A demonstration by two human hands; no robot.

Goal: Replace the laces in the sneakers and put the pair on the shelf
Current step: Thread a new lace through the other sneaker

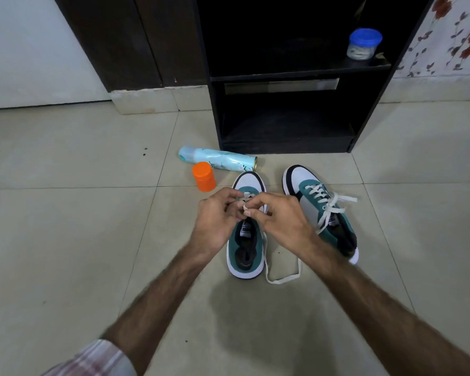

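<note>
The head view looked down on two bare forearms reaching over a tiled floor (65, 240). Nearest lay the loose run of the white lace (284, 278), looped on the tile just beside the heel of the left sneaker (246, 248). Both hands met over that shoe's eyelets: the left hand (217, 217) had its fingers curled in and pinched the lace near the tongue, and the right hand (280, 218) pinched another stretch of it between thumb and fingertips. The lace looked flat, soft and limp, likely to twist or slip, so it would best be taken close to its stiff tip for threading. The shoe seemed light and might slide on the smooth tile unless steadied.

The right sneaker (320, 210) stood just beside, apart from its mate, already laced with its ends trailing loose. Beyond them an orange-capped container (204, 176) stood near a pale blue spray can (217, 160) lying on its side; their contents could not be seen. Farthest, the dark shelf unit (282, 74) held a clear tub with a blue lid (362, 46), with something pale inside, too small to identify.
</note>
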